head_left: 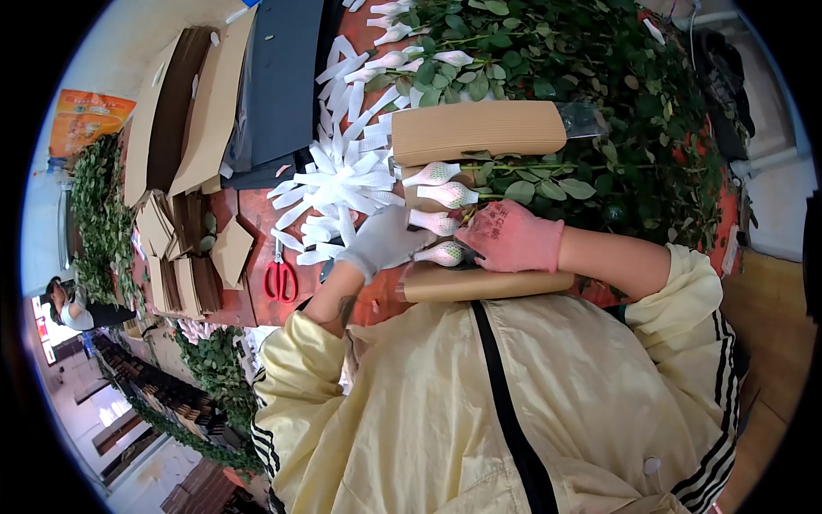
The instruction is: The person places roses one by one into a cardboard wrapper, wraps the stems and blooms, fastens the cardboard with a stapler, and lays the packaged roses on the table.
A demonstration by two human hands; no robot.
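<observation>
My left hand [385,240], in a pale grey glove, reaches over the table with its fingertips beside the netted flower buds. In a pink glove, my right hand [507,237] is curled at the stem side of the buds; what lies inside its fingers is hidden. Between the hands are a white-netted bud [435,223] and a lower one [445,254]. Two more netted buds [447,195] lie just above. Corrugated cardboard [479,133] covers stems behind them, and a brown cardboard strip [488,283] runs along the front.
White foam net sleeves [347,180] are piled to the left. Red-handled scissors [280,281] lie on the red table [248,300]. Cardboard sheets and pieces [231,251] stand at the left. Leafy stems [634,94] fill the back right. A person [77,315] is far left.
</observation>
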